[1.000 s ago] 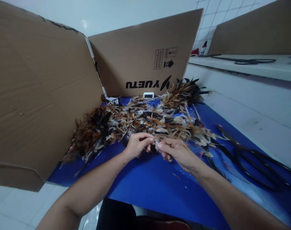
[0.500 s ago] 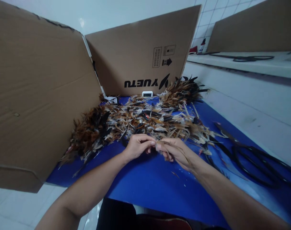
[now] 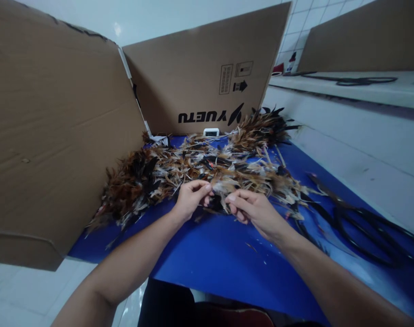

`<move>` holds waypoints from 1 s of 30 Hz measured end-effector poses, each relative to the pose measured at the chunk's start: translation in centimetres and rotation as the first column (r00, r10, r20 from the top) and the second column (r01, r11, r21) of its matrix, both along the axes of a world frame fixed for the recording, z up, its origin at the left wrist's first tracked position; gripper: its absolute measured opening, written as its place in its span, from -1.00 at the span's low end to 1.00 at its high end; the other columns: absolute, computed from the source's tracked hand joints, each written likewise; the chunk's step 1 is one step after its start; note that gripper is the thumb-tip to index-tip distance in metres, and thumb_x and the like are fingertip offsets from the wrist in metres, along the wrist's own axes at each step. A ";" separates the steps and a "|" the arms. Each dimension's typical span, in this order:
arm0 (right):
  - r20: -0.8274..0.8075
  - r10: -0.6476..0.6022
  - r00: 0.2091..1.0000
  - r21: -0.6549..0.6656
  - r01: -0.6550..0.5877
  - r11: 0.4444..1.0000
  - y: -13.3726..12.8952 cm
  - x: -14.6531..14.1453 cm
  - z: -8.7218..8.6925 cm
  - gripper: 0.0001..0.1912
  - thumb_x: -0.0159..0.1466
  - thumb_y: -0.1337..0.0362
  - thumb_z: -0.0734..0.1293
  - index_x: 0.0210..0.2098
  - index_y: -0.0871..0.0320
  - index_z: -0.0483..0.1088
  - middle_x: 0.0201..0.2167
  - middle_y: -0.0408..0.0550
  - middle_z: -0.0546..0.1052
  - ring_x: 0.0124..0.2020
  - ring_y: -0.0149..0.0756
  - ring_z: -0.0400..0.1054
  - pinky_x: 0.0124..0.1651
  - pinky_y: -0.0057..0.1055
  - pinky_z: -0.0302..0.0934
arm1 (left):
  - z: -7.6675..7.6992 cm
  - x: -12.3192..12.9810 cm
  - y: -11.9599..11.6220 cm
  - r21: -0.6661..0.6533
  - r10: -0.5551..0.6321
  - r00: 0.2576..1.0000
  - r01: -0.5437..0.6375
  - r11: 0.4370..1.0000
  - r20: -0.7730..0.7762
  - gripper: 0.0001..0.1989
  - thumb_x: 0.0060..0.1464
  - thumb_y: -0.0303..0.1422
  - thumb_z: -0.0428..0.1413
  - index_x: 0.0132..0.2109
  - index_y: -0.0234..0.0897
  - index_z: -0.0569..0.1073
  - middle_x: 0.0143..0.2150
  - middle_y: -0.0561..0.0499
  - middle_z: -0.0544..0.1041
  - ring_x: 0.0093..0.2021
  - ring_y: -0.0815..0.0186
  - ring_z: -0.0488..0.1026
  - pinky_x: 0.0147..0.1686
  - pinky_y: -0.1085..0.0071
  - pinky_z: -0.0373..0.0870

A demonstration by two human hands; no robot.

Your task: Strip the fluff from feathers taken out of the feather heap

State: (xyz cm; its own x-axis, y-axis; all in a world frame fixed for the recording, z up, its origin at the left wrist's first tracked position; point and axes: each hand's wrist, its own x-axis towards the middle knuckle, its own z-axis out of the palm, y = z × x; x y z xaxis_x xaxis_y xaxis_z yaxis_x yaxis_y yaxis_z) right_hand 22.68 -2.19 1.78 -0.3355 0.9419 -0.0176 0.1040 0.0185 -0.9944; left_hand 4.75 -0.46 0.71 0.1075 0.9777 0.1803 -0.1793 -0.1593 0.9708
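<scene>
A pale, wispy feather point(image 3: 224, 185) hovers between two bare hands, just above the near edge of a loose spread of brown, black and white feathers point(image 3: 179, 170) on a blue tabletop point(image 3: 207, 254). So light a thing could slip from a slack pinch and be lost among its neighbours, or bend if pulled too hard. The left hand point(image 3: 191, 200) has thumb and forefinger pressed together, seemingly on the feather's edge; the right hand point(image 3: 256, 211) curls, thumb and forefinger nearly meeting beside the lower wisps, though from here one cannot tell if they grip. Fuller bunches flank the spread, one at left point(image 3: 125, 184), another at far right point(image 3: 257, 129). Beyond stand a small white display point(image 3: 211, 132) and cardboard panels point(image 3: 193, 77), with black-handled scissors point(image 3: 360, 227) at right
</scene>
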 end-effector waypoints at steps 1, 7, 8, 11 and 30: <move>0.083 -0.017 0.996 0.086 0.010 0.996 0.0 -0.1 -0.1 -0.75 0.15 0.08 0.28 -0.44 0.16 0.37 -0.60 -0.19 0.36 -0.65 -0.51 0.14 -0.61 -0.52 0.01 | 0.0 -0.1 0.2 -0.015 0.034 0.997 -0.033 0.999 0.068 -0.77 -0.08 -0.25 0.20 -0.42 -0.37 0.45 -0.54 0.07 0.45 -0.67 0.53 0.27 -0.66 0.57 0.25; 0.522 -0.099 0.847 0.590 -0.275 0.759 -0.3 -0.5 -1.7 -0.84 0.23 0.32 0.21 -0.28 0.12 0.43 -0.38 -0.09 0.43 -0.41 -0.38 0.30 -0.32 -0.41 0.20 | 0.0 -0.3 0.6 -0.067 0.104 0.967 -0.090 0.994 0.234 -0.79 -0.09 -0.30 0.21 -0.40 -0.38 0.43 -0.52 0.08 0.44 -0.66 0.57 0.24 -0.66 0.60 0.20; 0.561 -0.112 0.820 0.610 -0.318 0.726 -0.3 -0.6 -1.9 -0.82 0.25 0.33 0.19 -0.25 0.12 0.42 -0.34 -0.07 0.43 -0.35 -0.35 0.32 -0.27 -0.39 0.22 | 0.0 -0.3 0.6 -0.071 0.102 0.965 -0.088 0.994 0.240 -0.79 -0.09 -0.30 0.21 -0.40 -0.38 0.43 -0.52 0.08 0.44 -0.66 0.57 0.25 -0.66 0.60 0.20; 0.670 -0.179 0.721 0.620 -0.410 0.669 -0.3 -0.9 -2.3 -0.83 0.26 0.34 0.18 -0.23 0.13 0.40 -0.28 -0.03 0.42 -0.27 -0.27 0.35 -0.23 -0.35 0.25 | 0.0 -0.2 0.5 -0.076 0.094 0.965 -0.078 0.994 0.246 -0.79 -0.08 -0.29 0.21 -0.39 -0.38 0.43 -0.52 0.08 0.44 -0.66 0.57 0.24 -0.67 0.60 0.19; 0.250 -0.083 0.965 0.219 0.027 0.975 0.2 -0.4 -0.7 -0.79 0.15 0.13 0.26 -0.46 0.14 0.25 -0.65 -0.25 0.29 -0.64 -0.47 0.18 -0.58 -0.51 0.11 | -0.2 -0.2 0.3 -0.053 0.050 0.980 -0.041 0.998 0.194 -0.73 -0.10 -0.21 0.21 -0.38 -0.36 0.42 -0.50 0.08 0.45 -0.65 0.56 0.25 -0.66 0.60 0.17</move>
State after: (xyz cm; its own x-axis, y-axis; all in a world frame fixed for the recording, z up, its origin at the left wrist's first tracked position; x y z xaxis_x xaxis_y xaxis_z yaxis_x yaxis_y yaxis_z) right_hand 22.24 -2.01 1.11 -0.2935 0.9501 0.1058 0.3610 0.2127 -0.9080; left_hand 4.57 -0.20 0.48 0.0300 0.9888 0.1460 -0.3599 -0.1256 0.9245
